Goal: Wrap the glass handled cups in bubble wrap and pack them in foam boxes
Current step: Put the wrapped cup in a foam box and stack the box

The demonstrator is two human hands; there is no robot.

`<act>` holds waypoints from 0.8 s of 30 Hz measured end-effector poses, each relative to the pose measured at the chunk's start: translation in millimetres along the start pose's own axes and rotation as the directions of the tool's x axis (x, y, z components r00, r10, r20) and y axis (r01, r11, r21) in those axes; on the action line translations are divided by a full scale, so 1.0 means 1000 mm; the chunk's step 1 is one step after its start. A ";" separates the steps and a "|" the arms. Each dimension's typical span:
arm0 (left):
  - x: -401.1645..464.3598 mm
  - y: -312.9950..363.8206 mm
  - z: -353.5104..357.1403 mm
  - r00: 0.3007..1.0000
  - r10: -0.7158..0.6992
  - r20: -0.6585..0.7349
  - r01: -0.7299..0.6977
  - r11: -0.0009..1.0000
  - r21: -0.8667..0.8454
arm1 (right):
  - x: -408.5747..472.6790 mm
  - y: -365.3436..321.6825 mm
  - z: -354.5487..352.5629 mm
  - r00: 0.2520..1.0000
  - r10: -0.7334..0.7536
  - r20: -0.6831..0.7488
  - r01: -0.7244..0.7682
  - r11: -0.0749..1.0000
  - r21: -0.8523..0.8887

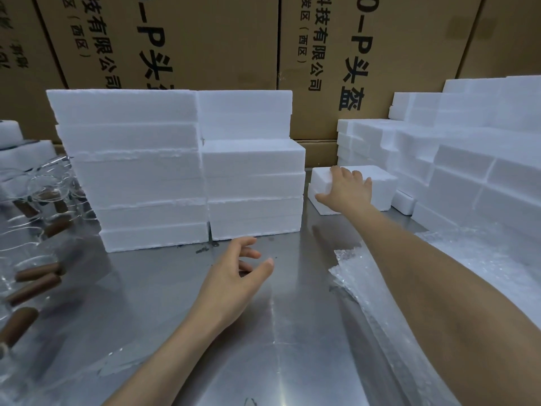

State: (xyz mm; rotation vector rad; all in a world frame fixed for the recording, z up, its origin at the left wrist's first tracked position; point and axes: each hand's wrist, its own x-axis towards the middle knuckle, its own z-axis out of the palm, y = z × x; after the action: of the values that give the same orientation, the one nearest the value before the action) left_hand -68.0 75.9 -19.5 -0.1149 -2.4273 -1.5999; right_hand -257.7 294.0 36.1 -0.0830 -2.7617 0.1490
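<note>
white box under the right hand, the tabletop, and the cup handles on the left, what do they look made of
White box under the right hand: looks like expanded foam, matte, with grainy crumbly edges.
Tabletop: likely sheet metal, maybe stainless steel, grey and brushed, with soft reflections.
Cup handles: brown, matte cylinders, possibly wood; too blurred to be sure.

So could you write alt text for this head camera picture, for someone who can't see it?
A person's right hand rests on a small white foam box on a steel table, while the left hand hovers open above the table. Stacked foam boxes stand behind, bubble wrap sheets lie to the right, and glass cups with brown handles to the left.
</note>
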 end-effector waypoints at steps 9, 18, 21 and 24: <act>-0.001 0.000 -0.001 1.000 -0.001 0.005 0.001 1.000 0.020 | 0.001 0.012 -0.003 1.000 -0.002 -0.009 0.002 1.000 -0.018; 0.000 -0.001 -0.001 1.000 0.009 0.001 -0.009 0.999 0.042 | 0.000 0.014 -0.002 1.000 -0.029 0.000 0.029 0.999 0.031; -0.001 0.000 -0.001 1.000 0.007 0.000 -0.007 0.999 0.051 | -0.001 0.015 -0.006 0.999 -0.026 0.030 0.024 0.998 0.062; -0.002 0.002 -0.001 1.000 -0.003 -0.001 0.003 0.999 0.047 | -0.004 0.012 -0.010 1.000 -0.013 0.024 0.011 0.996 0.084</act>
State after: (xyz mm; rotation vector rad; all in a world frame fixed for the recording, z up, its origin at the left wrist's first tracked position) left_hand -65.7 75.6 -17.6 -0.1019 -2.4635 -1.5429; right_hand -249.8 306.1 42.9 -0.0426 -2.7761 0.2644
